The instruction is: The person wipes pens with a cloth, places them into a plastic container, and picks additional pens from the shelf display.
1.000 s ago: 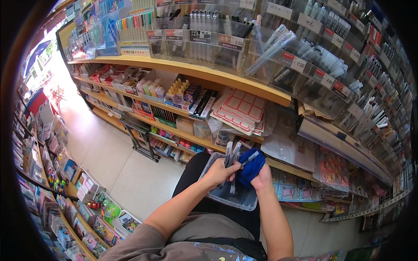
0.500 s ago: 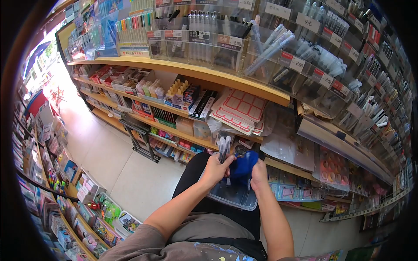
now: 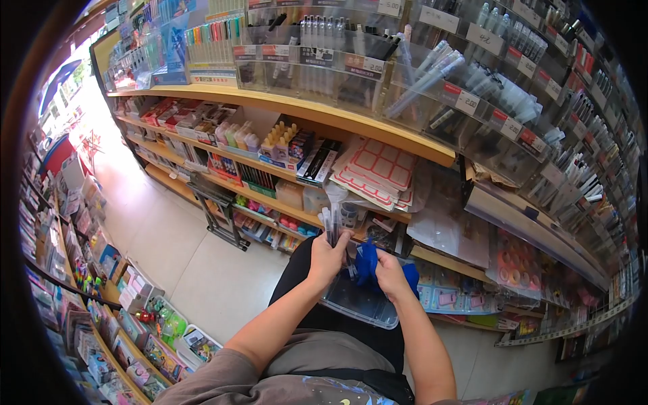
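Note:
Several clear-barrelled pens (image 3: 332, 223) stand upright in my left hand (image 3: 327, 259), its fingers wrapped round their lower ends. My right hand (image 3: 392, 275) is closed on a bunched blue cloth (image 3: 366, 262), part of which hangs out past the far side of the hand. Below both hands a clear plastic bin (image 3: 364, 308) rests on my lap. Some dark items show inside it near the fingers, too small to make out.
Ahead, acrylic pen racks (image 3: 304, 67) stand on a wooden shelf edge (image 3: 283, 101). Below are red-bordered label sheets (image 3: 378, 169) and boxed stationery. A folded black metal stand (image 3: 219, 212) is on the floor at left, with book racks (image 3: 128, 337) further left.
My left hand has moved slightly left with the pens, which are now more upright and bunched. The blue cloth has shifted from between the hands into a bunch at my right hand.

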The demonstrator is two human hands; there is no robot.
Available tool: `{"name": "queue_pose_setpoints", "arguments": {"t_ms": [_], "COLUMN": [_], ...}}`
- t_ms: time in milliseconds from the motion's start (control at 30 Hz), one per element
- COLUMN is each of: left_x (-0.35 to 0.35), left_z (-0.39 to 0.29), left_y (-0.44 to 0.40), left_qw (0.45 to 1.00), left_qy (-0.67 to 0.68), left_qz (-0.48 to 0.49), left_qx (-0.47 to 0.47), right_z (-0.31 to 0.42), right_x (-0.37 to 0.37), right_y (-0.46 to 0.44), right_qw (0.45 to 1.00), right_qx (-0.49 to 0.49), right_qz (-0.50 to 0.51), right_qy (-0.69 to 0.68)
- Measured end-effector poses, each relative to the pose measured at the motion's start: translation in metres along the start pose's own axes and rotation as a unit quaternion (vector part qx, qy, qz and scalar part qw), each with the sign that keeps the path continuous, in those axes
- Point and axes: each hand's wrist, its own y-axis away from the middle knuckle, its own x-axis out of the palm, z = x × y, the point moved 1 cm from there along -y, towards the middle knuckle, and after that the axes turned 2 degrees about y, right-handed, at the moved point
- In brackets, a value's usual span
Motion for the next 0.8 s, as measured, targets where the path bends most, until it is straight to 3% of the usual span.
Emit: {"name": "queue_pose_setpoints", "arguments": {"t_ms": [167, 500, 600, 800], "left_x": [0.01, 0.012, 0.012, 0.0], "left_z": [0.004, -0.006, -0.006, -0.002], "left_y": [0.011, 0.012, 0.014, 0.0], "left_qw": [0.997, 0.984, 0.987, 0.984], "left_qy": [0.031, -0.006, -0.01, 0.172], "left_qz": [0.064, 0.164, 0.15, -0.046], "left_qx": [0.024, -0.067, -0.063, 0.014], "right_z": [-0.004, 0.007, 0.008, 0.005], "right_x": [-0.003, -0.007, -0.005, -0.003], "right_y": [-0.003, 0.004, 0.004, 0.003], "right_qw": [0.997, 0.993, 0.991, 0.997], "right_qx": [-0.023, 0.009, 0.0, 0.009], "right_qz": [-0.033, -0.02, -0.017, 0.015], "right_qy": [-0.071, -0.115, -0.135, -0.073]}}
